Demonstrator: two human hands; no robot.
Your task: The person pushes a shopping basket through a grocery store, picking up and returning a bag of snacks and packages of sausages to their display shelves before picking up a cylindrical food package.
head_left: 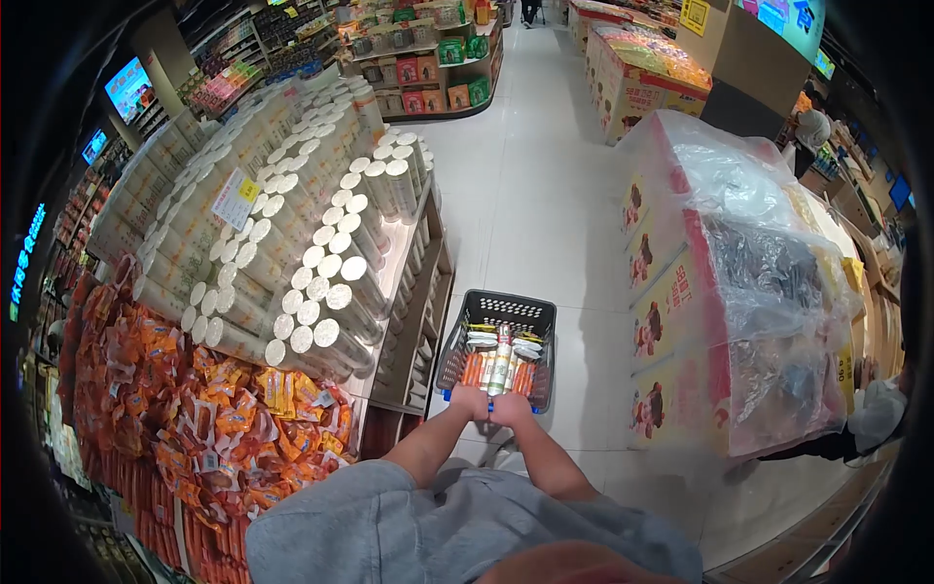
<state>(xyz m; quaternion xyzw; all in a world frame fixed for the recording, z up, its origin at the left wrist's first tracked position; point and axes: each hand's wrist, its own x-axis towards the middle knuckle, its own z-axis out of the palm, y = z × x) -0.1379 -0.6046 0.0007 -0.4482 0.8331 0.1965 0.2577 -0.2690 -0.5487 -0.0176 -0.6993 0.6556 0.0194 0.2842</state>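
Observation:
Close together in front of my body, my left hand (470,402) and my right hand (510,410) are both closed around the blue handle (490,405) at the near side of a dark grey shopping basket (552,336). Inside the basket, white cylindrical packages (502,362) lie in the middle. Orange packages (473,371) flank them, and yellow and white packets (525,346) rest toward the far side.
A shelf of tall cylinders with pale round lids (316,292) stands left, beside a heap of orange packets (229,414). Plastic-covered pink and yellow boxes (671,321) line the right. A tiled aisle (528,185) runs ahead between them toward a rounded shelf (457,105).

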